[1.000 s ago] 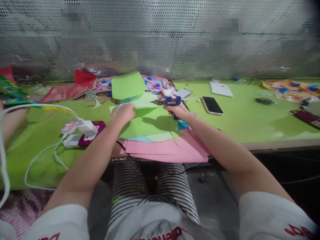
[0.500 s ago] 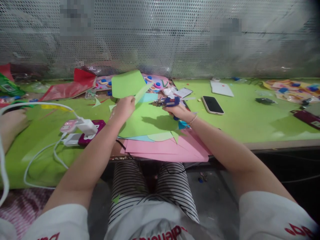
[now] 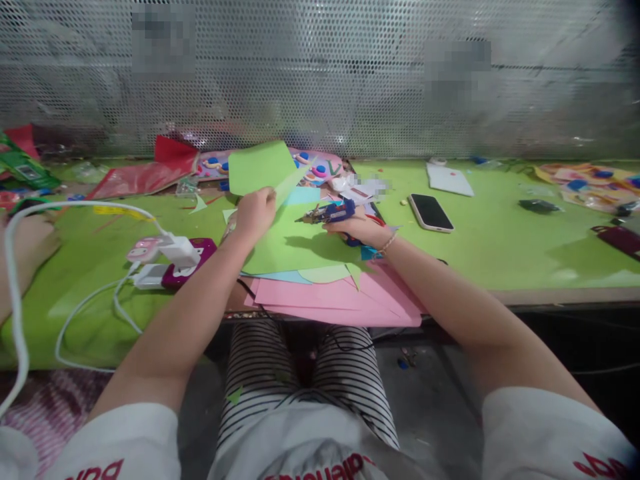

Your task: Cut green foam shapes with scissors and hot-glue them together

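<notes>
My left hand (image 3: 256, 215) pinches the edge of a folded green paper (image 3: 260, 167), whose back part stands raised. To its right my right hand (image 3: 363, 228) is wrapped round a blue glue gun (image 3: 334, 212), its nozzle pointing left over a flat green sheet (image 3: 285, 247). A small gap separates the nozzle from my left hand. Under the green sheet, light blue paper and pink sheets (image 3: 310, 295) stick out at the table's front edge.
A power strip (image 3: 200, 257) with white chargers and cables lies left, near another person's hand (image 3: 33, 243). Right are a phone (image 3: 431, 212) and a white card (image 3: 450, 179). Decorated pieces and red paper (image 3: 145, 175) lie at the back; a mesh panel (image 3: 320, 80) stands behind.
The glue gun has tilted slightly and its nozzle sits a little lower relative to the paper. The whole view has shifted slightly. My left hand still holds the green paper.
</notes>
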Demonstrator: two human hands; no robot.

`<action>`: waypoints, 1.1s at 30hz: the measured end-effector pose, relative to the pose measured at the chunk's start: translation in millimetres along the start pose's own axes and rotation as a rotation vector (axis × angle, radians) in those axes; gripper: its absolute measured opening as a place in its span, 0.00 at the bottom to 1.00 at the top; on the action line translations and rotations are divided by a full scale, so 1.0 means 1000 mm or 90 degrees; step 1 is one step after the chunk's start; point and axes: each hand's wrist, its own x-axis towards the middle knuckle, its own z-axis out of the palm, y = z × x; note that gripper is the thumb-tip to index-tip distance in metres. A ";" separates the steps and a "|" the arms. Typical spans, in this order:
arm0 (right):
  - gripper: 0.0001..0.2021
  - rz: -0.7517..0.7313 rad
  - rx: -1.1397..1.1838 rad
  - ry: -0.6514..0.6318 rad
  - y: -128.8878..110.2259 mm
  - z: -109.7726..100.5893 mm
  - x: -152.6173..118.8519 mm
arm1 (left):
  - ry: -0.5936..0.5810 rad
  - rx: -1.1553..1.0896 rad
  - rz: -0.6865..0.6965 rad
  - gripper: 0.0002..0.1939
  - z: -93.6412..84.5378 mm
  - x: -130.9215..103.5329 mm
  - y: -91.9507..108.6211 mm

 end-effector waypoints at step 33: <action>0.20 -0.135 0.540 -0.422 0.027 -0.016 0.006 | 0.139 -0.185 0.136 0.22 0.002 -0.007 0.004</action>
